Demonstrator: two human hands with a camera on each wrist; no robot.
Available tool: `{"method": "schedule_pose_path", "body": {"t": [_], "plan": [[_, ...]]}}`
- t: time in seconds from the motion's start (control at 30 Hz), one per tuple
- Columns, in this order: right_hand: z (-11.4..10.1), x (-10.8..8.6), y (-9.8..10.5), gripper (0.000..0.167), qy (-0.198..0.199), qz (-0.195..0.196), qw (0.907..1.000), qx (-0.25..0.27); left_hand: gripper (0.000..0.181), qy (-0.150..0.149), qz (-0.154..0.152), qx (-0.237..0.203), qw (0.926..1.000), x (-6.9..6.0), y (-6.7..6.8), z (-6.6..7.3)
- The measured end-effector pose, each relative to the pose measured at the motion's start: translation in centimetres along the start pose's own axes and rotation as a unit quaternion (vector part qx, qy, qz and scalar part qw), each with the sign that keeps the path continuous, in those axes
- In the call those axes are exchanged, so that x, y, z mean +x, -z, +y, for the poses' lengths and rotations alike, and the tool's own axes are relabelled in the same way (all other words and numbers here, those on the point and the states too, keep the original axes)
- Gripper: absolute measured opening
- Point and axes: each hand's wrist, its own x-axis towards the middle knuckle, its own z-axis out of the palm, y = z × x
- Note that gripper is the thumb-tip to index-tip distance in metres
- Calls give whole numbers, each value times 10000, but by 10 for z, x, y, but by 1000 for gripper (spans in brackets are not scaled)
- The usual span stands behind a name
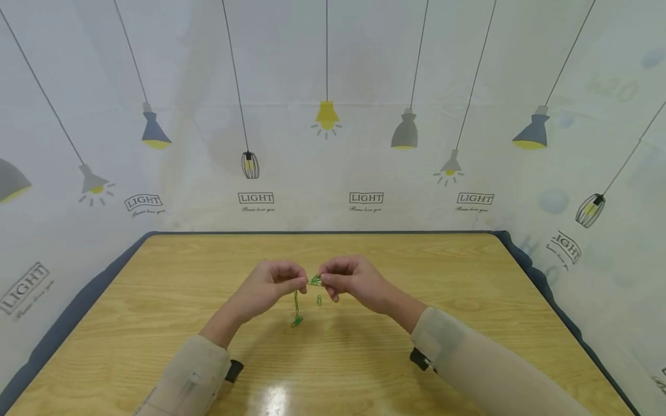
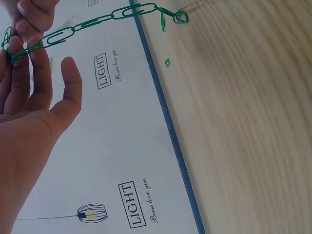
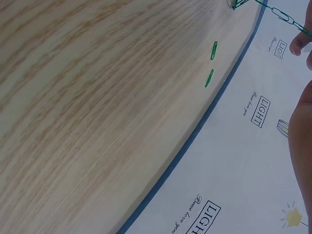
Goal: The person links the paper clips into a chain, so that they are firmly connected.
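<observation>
A chain of green paper clips [image 2: 92, 23] hangs from my left hand [image 1: 267, 289], whose thumb and fingers pinch its upper end. The bottom of the chain [image 1: 296, 321] lies bunched on the wooden table [image 1: 333, 364]. Close on the right, my right hand [image 1: 361, 283] pinches a green paper clip [image 1: 315, 281] against the chain's upper end. Whether the two are linked is too small to tell. Below the fingertips a loose paper clip [image 1: 319, 300] lies on the table. The right wrist view shows two loose clips, one paper clip [image 3: 214, 50] nearer the chain and another paper clip [image 3: 209, 78] farther off.
A dark blue edge [image 1: 322, 233] runs round the back and sides of the table. Behind it hangs a pale sheet [image 1: 291, 167] printed with lamps and the word LIGHT. Dark wrist devices [image 1: 235, 371] show below both sleeves.
</observation>
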Motion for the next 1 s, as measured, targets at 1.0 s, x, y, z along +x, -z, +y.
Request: {"method": "schedule_pose_path", "body": {"t": [1.0], "plan": [[-2, 1, 2, 23, 131, 59, 9999, -85, 27, 53, -524, -96, 9986, 2, -4, -4]]}}
